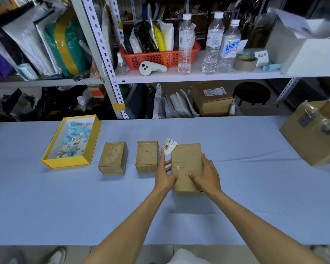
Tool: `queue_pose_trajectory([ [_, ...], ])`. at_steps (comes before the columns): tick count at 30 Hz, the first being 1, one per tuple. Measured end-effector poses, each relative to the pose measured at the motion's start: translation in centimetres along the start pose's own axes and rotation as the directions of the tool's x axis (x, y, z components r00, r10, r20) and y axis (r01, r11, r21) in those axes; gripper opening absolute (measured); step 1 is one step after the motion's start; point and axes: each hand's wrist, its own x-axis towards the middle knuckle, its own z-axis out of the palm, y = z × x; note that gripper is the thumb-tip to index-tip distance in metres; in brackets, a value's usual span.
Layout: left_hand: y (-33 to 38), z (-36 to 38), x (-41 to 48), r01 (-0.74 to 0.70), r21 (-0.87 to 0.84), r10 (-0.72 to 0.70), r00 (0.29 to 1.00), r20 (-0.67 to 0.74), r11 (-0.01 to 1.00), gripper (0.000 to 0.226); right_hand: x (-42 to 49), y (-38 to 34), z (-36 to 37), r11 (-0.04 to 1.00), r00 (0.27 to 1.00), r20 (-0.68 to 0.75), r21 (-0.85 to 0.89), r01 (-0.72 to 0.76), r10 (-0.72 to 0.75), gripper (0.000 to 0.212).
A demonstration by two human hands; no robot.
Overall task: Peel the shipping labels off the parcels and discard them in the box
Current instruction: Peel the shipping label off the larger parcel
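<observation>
Metal shelving [111, 54] crammed with bags, mailers and cartons fills the background, and in front of it runs a long surface [236, 187] under a pale blue cloth. At the surface's right edge sits a large open carton [312, 138] with plastic wrap bunched at its mouth. Far to the left lies the yellow box [65, 163], shallow and white inside, holding crumpled blue and white labels [74, 140]. Between the two, three brown parcels stand in a row. The left parcel [113, 158] is just beside the yellow box, and the middle parcel [147, 156] is a little apart from it. Both show bare, scuffed tops. The right parcel [186, 161] is the longest and is held between both hands. The right hand [208, 176] lies over its right side, its grip wrapped on the parcel with the thumb across the top. The left hand [165, 176] presses against the parcel's left side, its grip spread: fingers straight, thumb resting on the near top edge. On the shelf behind stand a red basket [156, 58] and three clear bottles [185, 44]. A white shipping label [169, 148] sticks up at the right parcel's far left corner, right at the tip of the left forefinger. Whether it is attached to the cardboard cannot be told.
</observation>
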Motion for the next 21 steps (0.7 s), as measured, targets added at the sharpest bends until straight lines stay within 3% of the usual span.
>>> queue_pose_trajectory([
  [3,0.5,0.1,0.8,-0.007,0.043,0.007,1.0,-0.008,0.999,0.109,0.8,-0.1,-0.3,0.997,0.999,0.027,0.079,-0.019,0.017,0.084],
  [7,1.4,0.3,1.9,-0.003,0.088,0.005,1.0,-0.019,0.996,0.109,1.6,-0.6,-1.0,0.992,0.999,0.031,0.122,-0.017,0.013,0.078],
  [13,2.6,1.1,3.1,-0.019,0.073,0.025,0.996,-0.087,0.997,0.103,3.7,-1.4,-1.8,0.994,0.998,0.067,0.113,-0.01,0.002,0.081],
  [21,2.7,0.5,6.6,-0.024,0.078,0.028,0.998,-0.054,0.997,0.108,6.7,-2.5,-0.9,0.997,0.997,0.051,0.05,-0.057,0.055,0.089],
])
